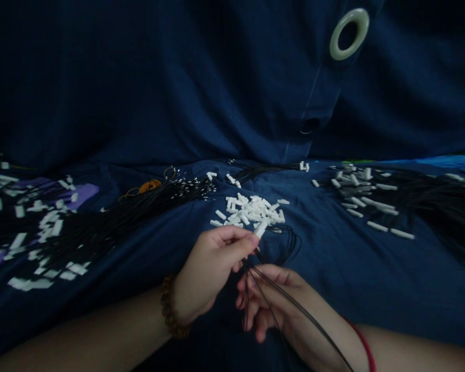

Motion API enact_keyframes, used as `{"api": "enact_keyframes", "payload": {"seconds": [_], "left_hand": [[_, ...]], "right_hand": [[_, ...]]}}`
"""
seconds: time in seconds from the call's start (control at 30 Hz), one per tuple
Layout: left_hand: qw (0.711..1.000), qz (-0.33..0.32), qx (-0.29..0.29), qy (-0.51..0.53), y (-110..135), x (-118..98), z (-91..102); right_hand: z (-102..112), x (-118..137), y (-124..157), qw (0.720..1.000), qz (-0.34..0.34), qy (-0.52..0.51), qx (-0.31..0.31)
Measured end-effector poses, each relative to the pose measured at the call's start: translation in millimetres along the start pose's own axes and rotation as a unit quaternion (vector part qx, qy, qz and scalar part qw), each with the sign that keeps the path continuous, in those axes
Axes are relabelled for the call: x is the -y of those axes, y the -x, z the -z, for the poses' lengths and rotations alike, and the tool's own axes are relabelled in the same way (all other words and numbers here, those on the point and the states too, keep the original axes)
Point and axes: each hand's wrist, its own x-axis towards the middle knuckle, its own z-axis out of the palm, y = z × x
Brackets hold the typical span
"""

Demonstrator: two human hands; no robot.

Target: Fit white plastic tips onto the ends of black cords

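Over navy cloth, cords in hand

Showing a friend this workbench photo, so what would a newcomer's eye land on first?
The heap of small white plastic pieces stands out at the centre of the dark blue cloth, just beyond the hands. Below it, the left hand pinches one white piece, while the right hand holds thin black cords.

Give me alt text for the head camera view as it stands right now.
The left hand pinches a small white plastic piece above thin black cords held in the right hand. A pile of white pieces lies ahead on dark blue cloth, with a black cord bundle to the left and another to the right.
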Motion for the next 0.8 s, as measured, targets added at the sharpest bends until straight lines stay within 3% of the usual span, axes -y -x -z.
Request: {"api": "enact_keyframes", "payload": {"seconds": [0.2, 0.37, 0.53, 0.7, 0.8], "left_hand": [[0.999, -0.035, -0.016, 0.006, 0.8, -3.6, -1.2], [0.996, -0.057, -0.032, 0.057, -3.0, -9.5, 1.6], [0.994, -0.063, -0.039, 0.076, -4.5, -12.4, 3.0], [0.995, -0.062, -0.038, 0.073, 3.0, -17.2, 0.5], [0.995, -0.067, -0.042, 0.061, 5.9, -20.3, -0.3]], "right_hand": [[1.5, 3.9, 1.7, 0.998, 0.037, 0.054, 0.025], [0.4, 0.4, 6.5, 0.998, -0.01, 0.03, 0.054], [1.5, 18.7, 19.6, 0.983, -0.089, 0.155, 0.037], [5.8, 37.8, 29.4, 0.967, -0.075, 0.229, 0.081], [8.6, 36.5, 33.4, 0.951, -0.091, 0.26, 0.141]]}}
